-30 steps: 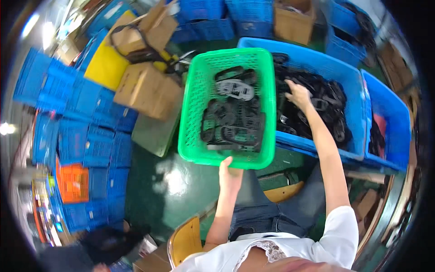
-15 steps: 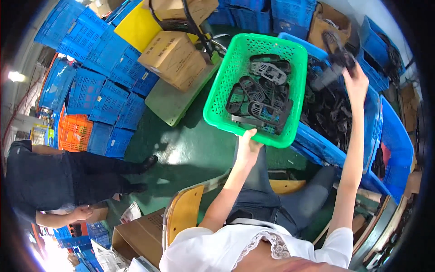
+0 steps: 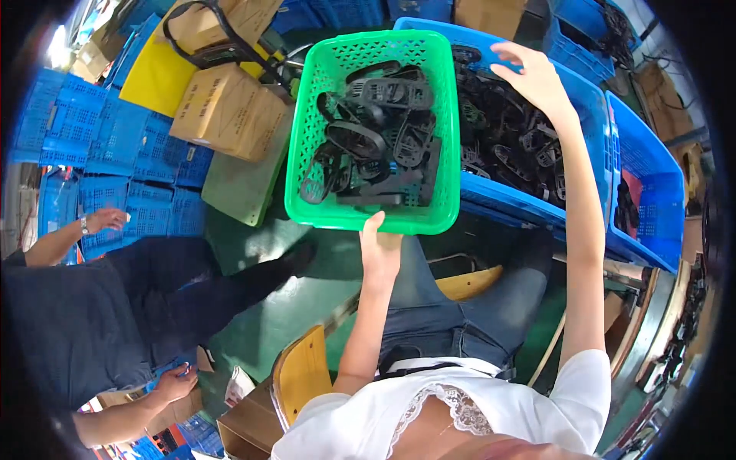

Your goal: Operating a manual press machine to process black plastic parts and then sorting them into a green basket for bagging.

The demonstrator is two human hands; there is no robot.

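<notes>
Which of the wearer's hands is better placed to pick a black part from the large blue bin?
Probably the right hand: it looks open and empty, above the large blue bin of black parts. The left hand grips the near rim of the green basket.

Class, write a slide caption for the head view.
Left hand gripping a green basket of black parts; right hand open above a blue bin.
</notes>
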